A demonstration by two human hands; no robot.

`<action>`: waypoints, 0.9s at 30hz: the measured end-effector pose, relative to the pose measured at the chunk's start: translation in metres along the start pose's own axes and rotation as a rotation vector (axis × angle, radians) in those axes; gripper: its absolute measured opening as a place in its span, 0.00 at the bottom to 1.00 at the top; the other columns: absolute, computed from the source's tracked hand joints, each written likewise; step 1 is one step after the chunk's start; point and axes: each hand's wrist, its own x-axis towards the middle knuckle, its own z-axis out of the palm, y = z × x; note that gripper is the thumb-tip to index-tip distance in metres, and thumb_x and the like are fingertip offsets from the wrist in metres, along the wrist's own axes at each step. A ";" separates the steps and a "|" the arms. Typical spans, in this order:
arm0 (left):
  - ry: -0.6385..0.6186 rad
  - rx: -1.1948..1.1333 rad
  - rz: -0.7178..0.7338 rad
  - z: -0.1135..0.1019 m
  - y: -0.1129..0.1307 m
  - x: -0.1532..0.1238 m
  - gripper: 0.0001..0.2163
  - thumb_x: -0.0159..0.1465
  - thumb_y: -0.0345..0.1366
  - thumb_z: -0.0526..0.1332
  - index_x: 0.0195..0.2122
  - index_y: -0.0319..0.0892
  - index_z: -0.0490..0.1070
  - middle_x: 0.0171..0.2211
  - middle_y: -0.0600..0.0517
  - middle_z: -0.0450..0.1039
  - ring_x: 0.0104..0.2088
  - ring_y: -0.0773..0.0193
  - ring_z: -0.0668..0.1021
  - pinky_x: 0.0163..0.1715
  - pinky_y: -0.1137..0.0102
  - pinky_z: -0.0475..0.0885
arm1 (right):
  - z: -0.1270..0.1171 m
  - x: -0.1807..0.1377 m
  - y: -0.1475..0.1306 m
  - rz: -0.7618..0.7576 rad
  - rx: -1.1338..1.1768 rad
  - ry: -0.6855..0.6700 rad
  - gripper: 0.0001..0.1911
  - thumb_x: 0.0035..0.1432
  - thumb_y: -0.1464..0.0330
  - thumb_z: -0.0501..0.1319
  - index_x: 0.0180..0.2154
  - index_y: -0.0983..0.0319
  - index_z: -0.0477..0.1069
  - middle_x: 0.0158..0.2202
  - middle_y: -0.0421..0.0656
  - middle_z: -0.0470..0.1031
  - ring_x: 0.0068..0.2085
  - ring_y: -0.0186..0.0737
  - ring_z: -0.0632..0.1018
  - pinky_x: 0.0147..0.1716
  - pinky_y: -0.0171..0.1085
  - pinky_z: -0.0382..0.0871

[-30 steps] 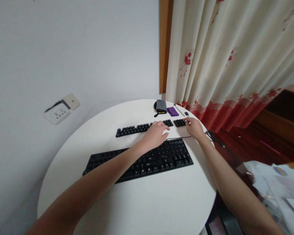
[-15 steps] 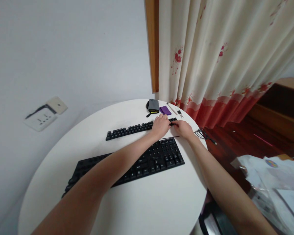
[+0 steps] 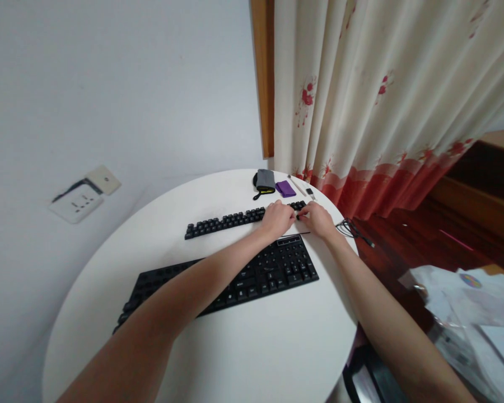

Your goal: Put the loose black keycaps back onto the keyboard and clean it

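Observation:
A row of loose black keycaps [image 3: 218, 223] lies on the round white table [image 3: 256, 347], behind a black keyboard [image 3: 277, 268]. My left hand [image 3: 277, 218] rests on the right end of that row with its fingers curled down over the caps. My right hand [image 3: 319, 219] is just beside it, fingertips pinched on a black keycap [image 3: 299, 215] at the row's end. The two hands almost touch. The caps under my left palm are hidden.
A grey pouch [image 3: 264, 180], a purple block [image 3: 285, 188], a thin pen [image 3: 297, 186] and a small dark piece [image 3: 309, 192] lie at the table's far edge. A black cable [image 3: 348, 228] hangs off the right edge. A curtain [image 3: 361, 101], wall socket [image 3: 76, 202] and papers [image 3: 466, 302] surround the table.
My right hand has slid left along the keycaps and met my left hand; the gap between the two groups of caps has closed. The view has shifted slightly.

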 end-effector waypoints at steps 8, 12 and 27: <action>0.052 -0.256 0.013 -0.037 0.005 -0.063 0.06 0.63 0.38 0.65 0.34 0.46 0.82 0.31 0.50 0.80 0.37 0.55 0.77 0.43 0.61 0.72 | -0.003 -0.005 -0.008 -0.009 -0.017 -0.032 0.07 0.57 0.67 0.63 0.37 0.57 0.79 0.42 0.44 0.80 0.44 0.45 0.78 0.42 0.37 0.67; -0.007 -0.412 -0.049 -0.044 0.012 -0.101 0.05 0.62 0.37 0.66 0.32 0.46 0.82 0.30 0.52 0.80 0.35 0.57 0.78 0.41 0.62 0.73 | -0.002 -0.007 -0.012 0.002 -0.051 -0.027 0.07 0.57 0.65 0.63 0.36 0.57 0.80 0.40 0.46 0.81 0.43 0.47 0.79 0.40 0.38 0.67; 0.042 -0.490 0.138 -0.029 0.015 -0.131 0.07 0.64 0.31 0.62 0.30 0.43 0.78 0.35 0.54 0.80 0.37 0.61 0.73 0.43 0.63 0.70 | 0.002 -0.009 -0.010 -0.043 0.064 -0.006 0.08 0.57 0.66 0.62 0.38 0.58 0.78 0.38 0.42 0.81 0.36 0.40 0.77 0.37 0.36 0.65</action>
